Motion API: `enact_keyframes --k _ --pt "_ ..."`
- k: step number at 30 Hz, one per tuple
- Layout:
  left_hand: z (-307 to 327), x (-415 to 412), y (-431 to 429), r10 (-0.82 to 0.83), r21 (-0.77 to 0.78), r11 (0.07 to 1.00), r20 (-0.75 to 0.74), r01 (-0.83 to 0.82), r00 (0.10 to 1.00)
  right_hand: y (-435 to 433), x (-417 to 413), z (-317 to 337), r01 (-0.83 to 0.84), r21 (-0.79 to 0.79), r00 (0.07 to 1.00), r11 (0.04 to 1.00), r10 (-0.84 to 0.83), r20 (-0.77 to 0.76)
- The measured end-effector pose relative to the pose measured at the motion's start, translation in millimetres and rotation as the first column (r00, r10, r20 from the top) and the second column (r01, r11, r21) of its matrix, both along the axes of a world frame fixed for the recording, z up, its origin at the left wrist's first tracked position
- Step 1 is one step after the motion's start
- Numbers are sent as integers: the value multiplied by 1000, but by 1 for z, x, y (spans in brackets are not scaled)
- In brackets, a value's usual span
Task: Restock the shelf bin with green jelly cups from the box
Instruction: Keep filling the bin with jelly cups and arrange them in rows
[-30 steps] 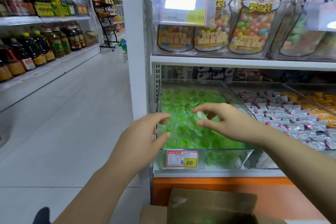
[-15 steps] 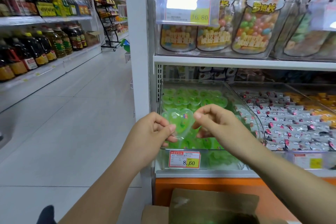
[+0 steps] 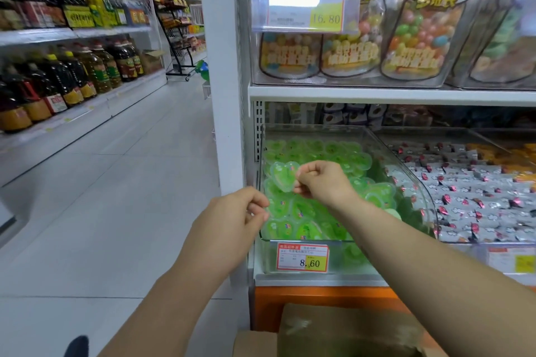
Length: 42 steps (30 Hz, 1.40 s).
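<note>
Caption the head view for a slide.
Right hand pinches a heart-shaped green jelly cup above the clear shelf bin; left hand curled nearby.

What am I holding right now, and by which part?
Right hand pinches a green jelly cup by its right rim; left hand holds nothing.

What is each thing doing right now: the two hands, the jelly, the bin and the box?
right hand: pinches one jelly cup above the bin.
jelly cup: green, heart-shaped, held up tilted.
left hand: fingers curled by the bin's front corner; unclear if holding anything.
shelf bin: open-topped, nearly full of green cups.
box: flap showing, inside hidden.
</note>
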<state>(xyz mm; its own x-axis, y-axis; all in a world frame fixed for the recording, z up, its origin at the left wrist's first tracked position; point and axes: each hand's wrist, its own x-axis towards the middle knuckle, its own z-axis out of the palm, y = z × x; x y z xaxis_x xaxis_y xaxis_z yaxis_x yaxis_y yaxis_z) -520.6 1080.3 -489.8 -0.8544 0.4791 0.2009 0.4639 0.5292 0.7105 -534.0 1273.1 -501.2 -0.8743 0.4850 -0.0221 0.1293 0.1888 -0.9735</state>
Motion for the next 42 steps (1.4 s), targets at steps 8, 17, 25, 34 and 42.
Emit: enact_keyframes --k 8,17,25,34,42 --pt "-4 -3 -2 -24 -19 1000 17 24 1000 2 -22 -12 -7 186 991 982 -18 132" --pt "-5 -2 -5 -24 -55 998 5 24 1000 -5 0 -19 -235 669 969 705 119 215" --pt "-5 -3 -1 -28 -53 998 11 29 1000 6 -5 -18 -274 674 962 686 204 183" --pt "-4 -3 1 -26 -52 998 -16 25 1000 9 10 -6 -319 711 947 627 230 223" --pt "-2 0 7 32 -118 992 -138 -48 990 57 79 35 -253 875 967 413 73 245"
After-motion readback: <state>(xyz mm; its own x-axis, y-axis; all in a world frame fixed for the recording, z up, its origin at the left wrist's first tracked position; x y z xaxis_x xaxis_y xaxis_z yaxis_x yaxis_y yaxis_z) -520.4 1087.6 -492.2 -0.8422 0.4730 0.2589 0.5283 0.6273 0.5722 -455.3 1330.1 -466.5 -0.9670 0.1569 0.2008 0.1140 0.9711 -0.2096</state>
